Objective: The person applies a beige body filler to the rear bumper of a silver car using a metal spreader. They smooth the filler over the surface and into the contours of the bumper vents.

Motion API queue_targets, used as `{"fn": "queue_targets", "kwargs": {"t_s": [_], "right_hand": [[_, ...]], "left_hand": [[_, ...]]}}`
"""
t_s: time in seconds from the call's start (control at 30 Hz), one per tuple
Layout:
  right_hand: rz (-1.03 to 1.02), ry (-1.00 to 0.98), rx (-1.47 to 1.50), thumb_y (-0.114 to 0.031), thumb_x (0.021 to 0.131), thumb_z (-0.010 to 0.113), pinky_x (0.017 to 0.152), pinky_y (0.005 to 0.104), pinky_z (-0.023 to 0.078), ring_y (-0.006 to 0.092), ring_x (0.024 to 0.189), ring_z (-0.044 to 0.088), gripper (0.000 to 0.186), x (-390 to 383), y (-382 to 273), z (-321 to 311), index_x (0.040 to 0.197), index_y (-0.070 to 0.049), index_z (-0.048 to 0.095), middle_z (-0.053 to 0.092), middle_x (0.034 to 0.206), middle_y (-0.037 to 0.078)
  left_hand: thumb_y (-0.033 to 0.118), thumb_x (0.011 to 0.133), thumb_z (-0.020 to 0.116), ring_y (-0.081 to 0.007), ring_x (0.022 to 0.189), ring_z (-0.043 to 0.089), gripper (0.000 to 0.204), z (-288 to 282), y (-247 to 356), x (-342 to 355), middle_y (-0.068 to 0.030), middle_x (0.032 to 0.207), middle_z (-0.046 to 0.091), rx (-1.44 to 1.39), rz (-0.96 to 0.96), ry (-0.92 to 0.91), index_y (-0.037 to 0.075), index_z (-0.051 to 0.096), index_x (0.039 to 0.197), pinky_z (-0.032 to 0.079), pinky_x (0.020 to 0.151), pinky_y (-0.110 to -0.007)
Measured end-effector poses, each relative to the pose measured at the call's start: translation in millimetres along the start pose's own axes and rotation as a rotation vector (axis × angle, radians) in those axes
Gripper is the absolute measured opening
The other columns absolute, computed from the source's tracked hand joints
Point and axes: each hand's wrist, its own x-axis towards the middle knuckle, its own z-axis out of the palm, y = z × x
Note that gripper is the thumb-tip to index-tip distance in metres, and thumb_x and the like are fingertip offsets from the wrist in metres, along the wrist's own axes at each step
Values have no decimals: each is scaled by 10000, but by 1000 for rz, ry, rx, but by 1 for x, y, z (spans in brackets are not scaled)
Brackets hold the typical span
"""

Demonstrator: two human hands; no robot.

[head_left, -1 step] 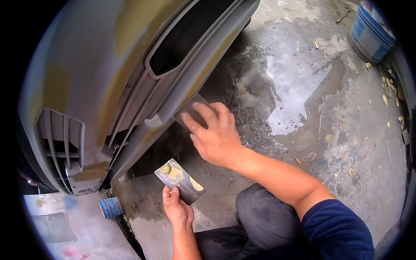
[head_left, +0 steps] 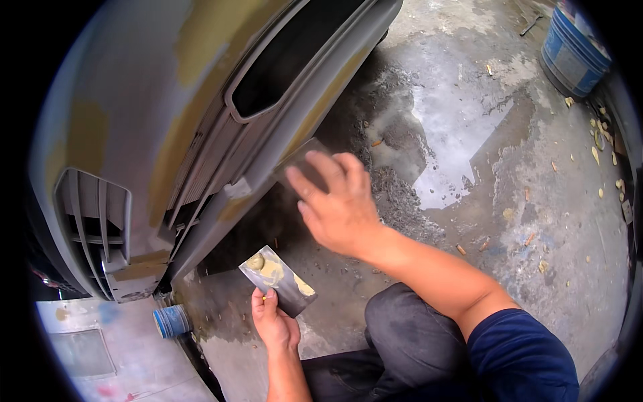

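A thin rectangular putty spreader [head_left: 295, 159], blurred, is gripped by my right hand [head_left: 341, 201] at the lower edge of a grey car bumper [head_left: 134, 67]. Its outer edge appears to meet a yellow-filled strip there; exact contact is hard to see. Down and to the left, my left hand [head_left: 274, 321] pinches a flat metal plate [head_left: 284, 288] by its near side. On that plate sit a lump of yellowish putty [head_left: 256, 261] and smeared patches. Dull yellow filler also covers broad areas of the bumper, around its dark openings.
Wet concrete floor [head_left: 556, 228] spreads to the right, with a shiny puddle [head_left: 449, 141] and scattered butts. A blue bucket [head_left: 569, 57] stands far right. Near the lower left are a small blue can [head_left: 172, 321] and a paint-stained pale panel [head_left: 134, 362]. My bent knee [head_left: 415, 328] is close below.
My right hand has shifted slightly to the right and up along the bumper edge with the putty spreader. The left hand and its plate stay where they were.
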Motion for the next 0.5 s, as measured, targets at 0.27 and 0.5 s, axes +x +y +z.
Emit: {"fn": "queue_targets", "kwargs": {"t_s": [0.27,0.5], "right_hand": [[62,76,64,-179,788,711,947,513,410,397,1156,413,509,14,30,-4,1284,-143,606,443,1358,136],[97,168,103,-128,815,686,997,511,386,410,1145,422,483,26,49,-18,1291,-109,604,444,1359,160]], "left_hand": [[33,977,515,-185,1112,616,264,4,0,2,-106,1198,645,-11,8,-29,5,528,1239,468,1028,-349],[26,965,533,-179,1118,596,271,5,1,-1,-95,1190,641,10,14,-4,17,534,1236,432,1040,-341]]}}
